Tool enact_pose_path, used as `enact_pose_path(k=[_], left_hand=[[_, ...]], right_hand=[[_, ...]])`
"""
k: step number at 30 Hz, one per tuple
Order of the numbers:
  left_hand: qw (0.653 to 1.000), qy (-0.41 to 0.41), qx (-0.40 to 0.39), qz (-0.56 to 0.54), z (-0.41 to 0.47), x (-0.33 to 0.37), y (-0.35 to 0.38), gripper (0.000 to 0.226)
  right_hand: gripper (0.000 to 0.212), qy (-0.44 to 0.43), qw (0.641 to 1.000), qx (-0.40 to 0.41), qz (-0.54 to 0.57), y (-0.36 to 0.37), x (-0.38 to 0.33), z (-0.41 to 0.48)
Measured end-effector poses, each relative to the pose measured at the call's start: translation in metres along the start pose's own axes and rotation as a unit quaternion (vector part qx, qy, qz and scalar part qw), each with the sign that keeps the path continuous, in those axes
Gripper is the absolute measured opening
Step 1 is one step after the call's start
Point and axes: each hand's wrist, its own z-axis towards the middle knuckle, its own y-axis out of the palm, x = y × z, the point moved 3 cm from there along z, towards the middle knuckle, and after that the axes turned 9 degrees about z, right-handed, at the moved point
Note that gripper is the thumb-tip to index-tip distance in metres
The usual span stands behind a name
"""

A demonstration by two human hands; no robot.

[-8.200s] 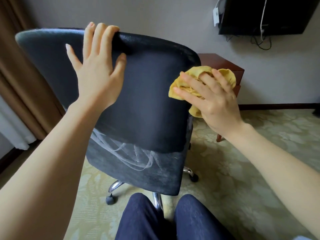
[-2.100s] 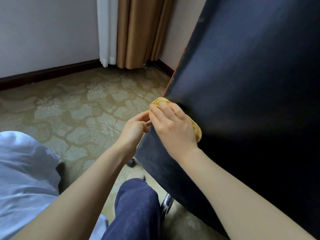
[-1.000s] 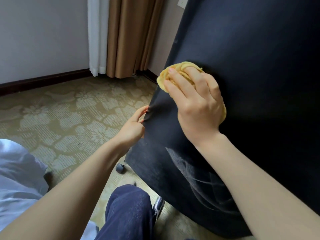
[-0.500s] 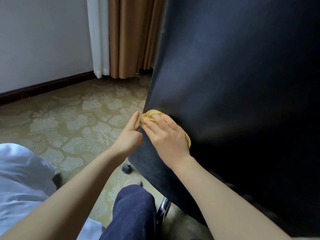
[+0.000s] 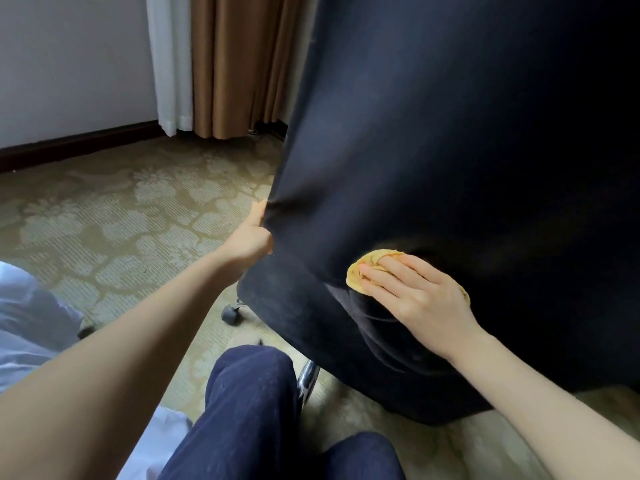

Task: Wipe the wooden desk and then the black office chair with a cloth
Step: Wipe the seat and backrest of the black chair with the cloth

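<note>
My right hand (image 5: 420, 299) pressed the cloth (image 5: 363, 273) under flat fingers onto the chair back (image 5: 450, 150); my left hand (image 5: 251, 240) gripped its edge.

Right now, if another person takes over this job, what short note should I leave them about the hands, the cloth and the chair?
Left hand: grips the left edge of the black office chair backrest, probably to steady it.
Right hand: flat, fingers straight, presses the yellow cloth on the lower part of the backrest.
Done: chair wiping is under way. The wooden desk is not in view, so check it.
Left: wipe the rest of the chair.
</note>
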Motion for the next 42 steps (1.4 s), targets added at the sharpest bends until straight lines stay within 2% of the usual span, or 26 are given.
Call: enact_pose_path(k=[4, 7, 12, 15, 21, 26, 29, 32, 39, 42], left_hand=[[1.000, 0.016, -0.018, -0.004, 0.000, -0.010, 0.005, 0.093], [0.999, 0.019, -0.002, -0.042, 0.001, -0.015, 0.004, 0.092], [0.996, -0.008, 0.018, -0.090, 0.009, -0.023, -0.006, 0.089], [0.993, -0.025, 0.021, -0.116, 0.016, -0.029, -0.014, 0.089], [0.986, -0.031, 0.000, -0.164, 0.022, -0.039, -0.020, 0.086], [0.991, -0.039, 0.046, -0.118, 0.023, -0.045, -0.022, 0.084], [0.995, -0.038, 0.048, -0.083, 0.019, -0.041, -0.021, 0.085], [0.996, -0.037, 0.036, -0.069, 0.014, -0.033, -0.018, 0.086], [0.996, -0.025, 0.050, -0.069, -0.009, -0.020, 0.015, 0.079], [0.994, -0.069, 0.033, -0.078, -0.023, -0.022, 0.033, 0.081]], right_hand=[[0.030, 0.016, 0.995, 0.092, -0.042, -0.025, 0.014, 0.021], [0.036, 0.045, 0.983, 0.166, -0.058, -0.035, 0.022, 0.056], [0.038, 0.088, 0.972, 0.208, -0.060, -0.024, 0.020, 0.117], [0.033, 0.111, 0.975, 0.185, -0.052, -0.004, 0.011, 0.149], [0.023, 0.090, 0.995, 0.021, -0.045, 0.055, -0.020, 0.170], [0.037, 0.063, 0.991, -0.119, -0.014, 0.103, -0.051, 0.147], [0.048, 0.038, 0.984, -0.174, 0.001, 0.118, -0.060, 0.115], [0.057, 0.007, 0.982, -0.191, -0.001, 0.118, -0.062, 0.079], [0.029, -0.050, 0.996, -0.072, 0.023, 0.071, -0.038, 0.010], [0.035, -0.058, 0.996, -0.069, 0.005, 0.039, -0.020, -0.005]])
